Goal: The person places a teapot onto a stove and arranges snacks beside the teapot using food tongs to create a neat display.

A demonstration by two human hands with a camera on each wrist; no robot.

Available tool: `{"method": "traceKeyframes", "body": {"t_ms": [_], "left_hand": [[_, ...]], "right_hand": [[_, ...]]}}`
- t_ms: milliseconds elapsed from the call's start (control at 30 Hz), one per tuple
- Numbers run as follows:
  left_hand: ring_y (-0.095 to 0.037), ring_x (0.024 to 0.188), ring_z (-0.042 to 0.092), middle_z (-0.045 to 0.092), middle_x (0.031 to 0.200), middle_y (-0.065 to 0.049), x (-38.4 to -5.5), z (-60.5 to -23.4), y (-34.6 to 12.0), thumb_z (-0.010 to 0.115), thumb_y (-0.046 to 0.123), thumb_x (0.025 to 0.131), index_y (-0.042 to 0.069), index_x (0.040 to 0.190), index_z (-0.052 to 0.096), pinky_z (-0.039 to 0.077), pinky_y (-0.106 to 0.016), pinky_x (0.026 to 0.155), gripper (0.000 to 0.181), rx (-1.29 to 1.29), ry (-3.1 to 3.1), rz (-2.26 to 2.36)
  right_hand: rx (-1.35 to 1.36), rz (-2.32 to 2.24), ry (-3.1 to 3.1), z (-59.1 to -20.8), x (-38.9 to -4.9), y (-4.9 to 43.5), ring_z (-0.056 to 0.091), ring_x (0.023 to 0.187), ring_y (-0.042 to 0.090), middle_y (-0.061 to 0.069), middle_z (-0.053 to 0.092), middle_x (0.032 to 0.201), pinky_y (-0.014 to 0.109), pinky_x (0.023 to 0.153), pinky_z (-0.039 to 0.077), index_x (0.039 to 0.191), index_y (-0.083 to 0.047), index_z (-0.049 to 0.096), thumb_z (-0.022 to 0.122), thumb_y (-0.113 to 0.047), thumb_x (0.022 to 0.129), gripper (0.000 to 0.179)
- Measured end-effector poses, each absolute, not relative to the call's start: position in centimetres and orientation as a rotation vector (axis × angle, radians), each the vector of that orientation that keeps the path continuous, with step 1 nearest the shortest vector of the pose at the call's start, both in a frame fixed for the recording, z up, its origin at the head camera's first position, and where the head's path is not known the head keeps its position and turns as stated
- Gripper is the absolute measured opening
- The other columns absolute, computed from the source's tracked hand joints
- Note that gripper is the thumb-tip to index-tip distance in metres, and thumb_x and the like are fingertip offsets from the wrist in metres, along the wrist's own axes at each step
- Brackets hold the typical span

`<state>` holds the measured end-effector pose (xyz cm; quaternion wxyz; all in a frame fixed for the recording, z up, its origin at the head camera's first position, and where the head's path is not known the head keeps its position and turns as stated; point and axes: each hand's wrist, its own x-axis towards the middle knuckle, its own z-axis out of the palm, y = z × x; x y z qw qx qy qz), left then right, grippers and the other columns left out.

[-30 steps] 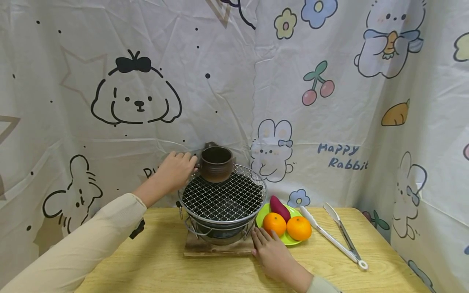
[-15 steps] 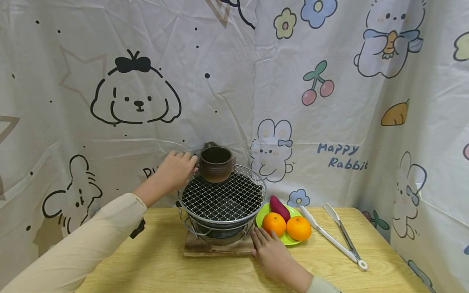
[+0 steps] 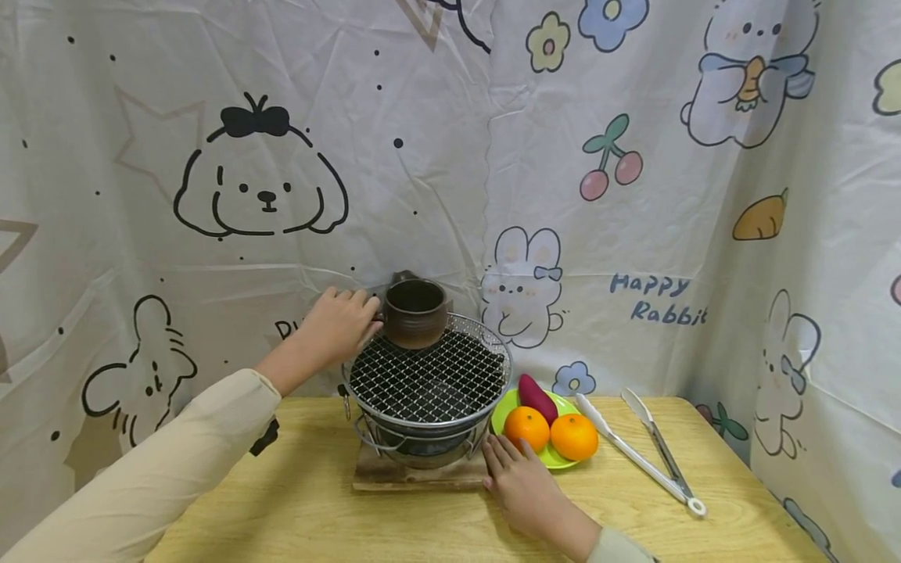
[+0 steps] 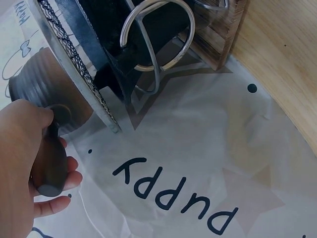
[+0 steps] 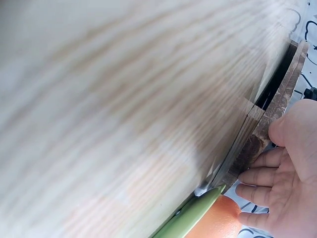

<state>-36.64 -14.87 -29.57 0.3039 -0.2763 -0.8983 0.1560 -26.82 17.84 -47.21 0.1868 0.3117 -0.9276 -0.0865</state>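
My left hand [image 3: 336, 328] grips the side handle [image 4: 51, 166] of a dark brown clay teapot [image 3: 415, 324]. The pot has no lid on and stands upright at the back of the round wire grill [image 3: 429, 383]. In the left wrist view the fingers curl round the thick handle, and the pot's base [image 4: 74, 99] is right at the mesh. My right hand [image 3: 524, 489] lies with straight fingers against the right side of the wooden board [image 3: 422, 478] beneath the grill. In the right wrist view its fingertips reach the board's edge, near an orange.
To the right is a green plate [image 3: 566, 408] bearing two oranges [image 3: 573, 438] and a purple sweet potato [image 3: 536, 400]. Metal tongs [image 3: 651, 469] lie spread beyond it. A small black object [image 3: 264, 439] shows behind my left forearm. A printed curtain [image 3: 422, 156] hangs close behind the grill.
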Motion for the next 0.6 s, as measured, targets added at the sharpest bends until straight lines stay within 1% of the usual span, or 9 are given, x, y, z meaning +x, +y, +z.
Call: {"method": "traceKeyframes", "body": {"t_ms": [300, 600], "left_hand": [[-0.032, 0.091, 0.068, 0.064, 0.096, -0.014, -36.4, -29.3, -14.8, 0.054, 0.038, 0.105, 0.004, 0.106, 0.058, 0.054, -0.046, 0.081, 0.035, -0.720, -2.382, 0.454], [-0.033, 0.098, 0.068, 0.066, 0.102, -0.015, -36.1, -29.1, -14.8, 0.054, 0.040, 0.105, 0.003, 0.112, 0.060, 0.054, -0.048, 0.085, 0.038, -0.711, -2.397, 0.458]], "right_hand": [[0.903, -0.227, -2.654, -46.7, -26.9, 17.8, 0.058, 0.134, 0.033, 0.018, 0.062, 0.143, 0.054, 0.110, 0.046, 0.139, 0.004, 0.059, 0.054, -0.027, 0.104, 0.047], [0.936, -0.238, -2.706, -45.9, -26.9, 17.7, 0.056, 0.136, 0.034, 0.019, 0.060, 0.145, 0.054, 0.112, 0.045, 0.140, 0.005, 0.057, 0.051, -0.028, 0.105, 0.049]]}}
